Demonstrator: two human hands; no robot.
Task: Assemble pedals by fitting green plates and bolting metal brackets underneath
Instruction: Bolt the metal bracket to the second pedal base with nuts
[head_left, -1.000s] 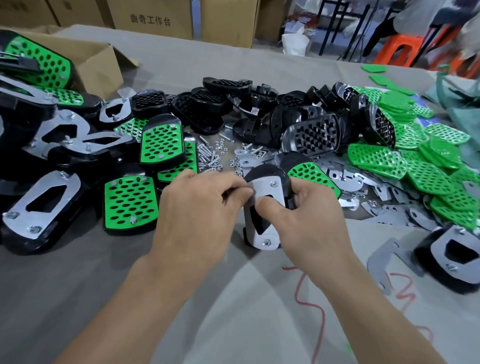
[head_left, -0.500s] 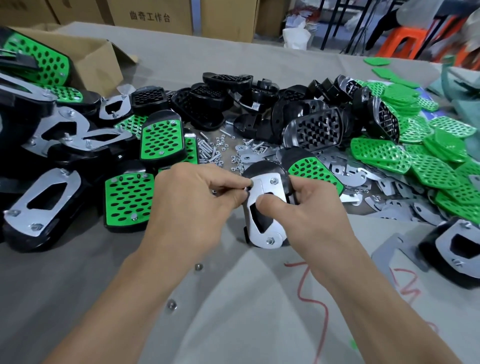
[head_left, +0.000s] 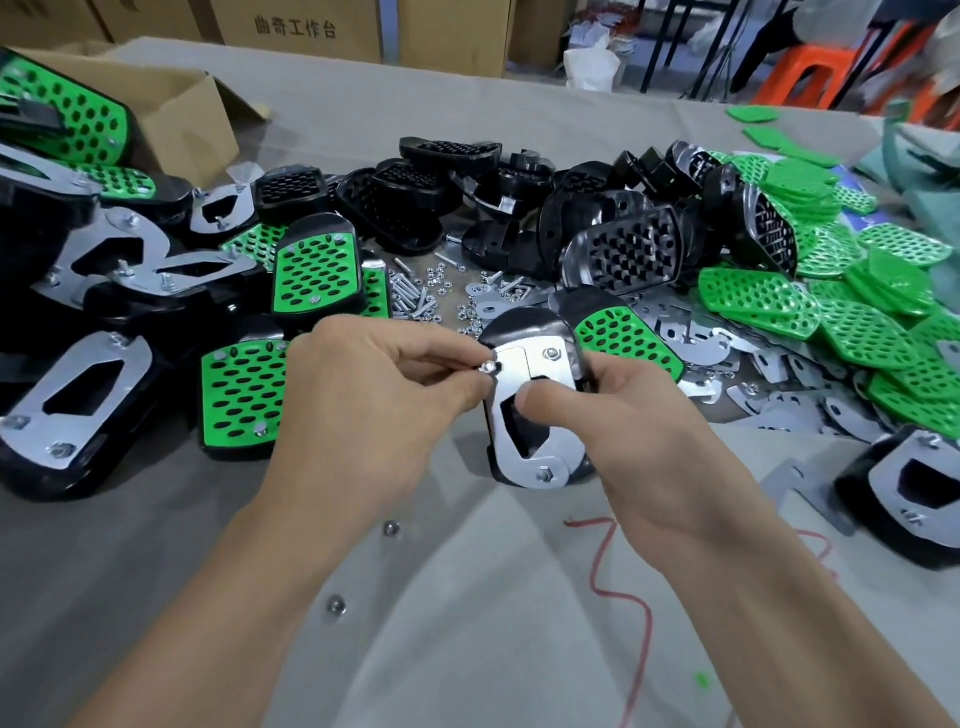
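- A stretch of the grey table cloth (head_left: 467, 649) lay open along the near edge, between and beside the forearms. Only two stray nuts (head_left: 390, 528) and a red thread (head_left: 648, 629) lay on it.
- The left hand (head_left: 374, 384), pinching a nut (head_left: 487, 368), and the right hand (head_left: 639, 431), gripping the upturned pedal (head_left: 519, 327), filled the middle.
- On the left, finished pedals (head_left: 241, 395) crowded the cloth right up beside the left hand.
- Straight ahead, loose bolts (head_left: 415, 299) and then a heap of black pedal bodies (head_left: 415, 208) barred the way.
- On the right, metal brackets (head_left: 691, 338) and green plates (head_left: 758, 296) covered the cloth, and another pedal (head_left: 893, 470) sat at the edge.
- Beyond the heaps the cloth was open again, with a cardboard box (head_left: 182, 114) at far left.
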